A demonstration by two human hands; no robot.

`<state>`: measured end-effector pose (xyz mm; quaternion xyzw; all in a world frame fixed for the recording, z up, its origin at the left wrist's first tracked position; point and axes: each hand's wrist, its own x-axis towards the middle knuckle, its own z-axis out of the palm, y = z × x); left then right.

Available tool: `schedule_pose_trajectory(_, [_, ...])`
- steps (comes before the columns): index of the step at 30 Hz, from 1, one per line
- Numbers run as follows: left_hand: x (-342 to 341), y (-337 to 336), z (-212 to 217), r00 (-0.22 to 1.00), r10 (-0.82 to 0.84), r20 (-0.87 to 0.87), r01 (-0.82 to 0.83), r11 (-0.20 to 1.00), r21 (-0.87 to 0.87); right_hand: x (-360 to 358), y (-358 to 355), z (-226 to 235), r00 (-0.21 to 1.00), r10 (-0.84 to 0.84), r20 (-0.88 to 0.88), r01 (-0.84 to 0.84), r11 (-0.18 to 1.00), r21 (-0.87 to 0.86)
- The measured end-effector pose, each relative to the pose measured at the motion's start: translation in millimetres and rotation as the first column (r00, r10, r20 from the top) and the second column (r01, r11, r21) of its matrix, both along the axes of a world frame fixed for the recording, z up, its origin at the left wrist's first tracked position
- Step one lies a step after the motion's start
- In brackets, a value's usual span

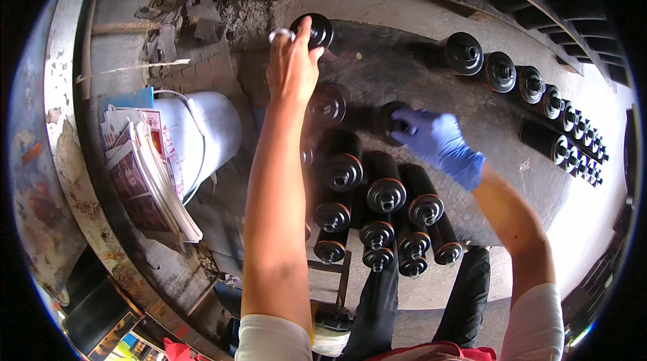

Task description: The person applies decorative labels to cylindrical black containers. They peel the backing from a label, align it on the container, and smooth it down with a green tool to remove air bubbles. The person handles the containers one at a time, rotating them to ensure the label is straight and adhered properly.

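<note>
My left hand (291,68), bare, reaches to the far side with its fingers closed on a black cylinder (322,31). A small whitish thing (280,35) shows at its fingers, too unclear to name. My right hand (437,140), in a blue glove, has its fingers closed on another black cylinder (387,122), which is dark and blurred. Just left of that one stands a blurred black cylinder (327,103). Nearer to me several black cylinders with metal necks (386,195) are grouped at the dark table's (499,159) near edge.
Two rows of similar cylinders (500,71) run along the right side. At the left are a white bucket (219,128) with a handle and a stack of printed papers (151,172). A worn beam (67,132) borders the far left. Dark-trousered legs (377,307) show below.
</note>
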<state>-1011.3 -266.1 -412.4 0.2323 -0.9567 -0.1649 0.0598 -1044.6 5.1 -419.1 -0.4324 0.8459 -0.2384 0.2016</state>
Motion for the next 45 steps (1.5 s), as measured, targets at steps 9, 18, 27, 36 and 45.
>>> schedule_pose_trajectory(9, [-33,0,4,0.990,-0.141,0.018,0.139,0.987,0.076,-82,-21,6,0.941,-0.302,-0.150,0.310,0.950,0.031])
schedule_pose_trajectory(18, [-69,39,6,0.985,-0.172,0.032,0.169,0.983,0.072,-117,-38,-14,0.907,-0.376,-0.189,0.388,0.921,0.027])
schedule_pose_trajectory(27, [-88,51,-14,0.978,-0.198,0.058,0.198,0.980,0.013,-124,-47,-25,0.857,-0.507,-0.096,0.504,0.862,-0.055])
schedule_pose_trajectory(36, [-99,52,-5,0.968,-0.204,0.149,0.199,0.979,0.047,-126,-50,-25,0.858,-0.500,-0.120,0.502,0.865,-0.010])
schedule_pose_trajectory(45, [-87,48,1,0.966,-0.236,0.104,0.234,0.972,0.036,-125,-49,-7,0.886,-0.440,-0.145,0.452,0.889,0.066])
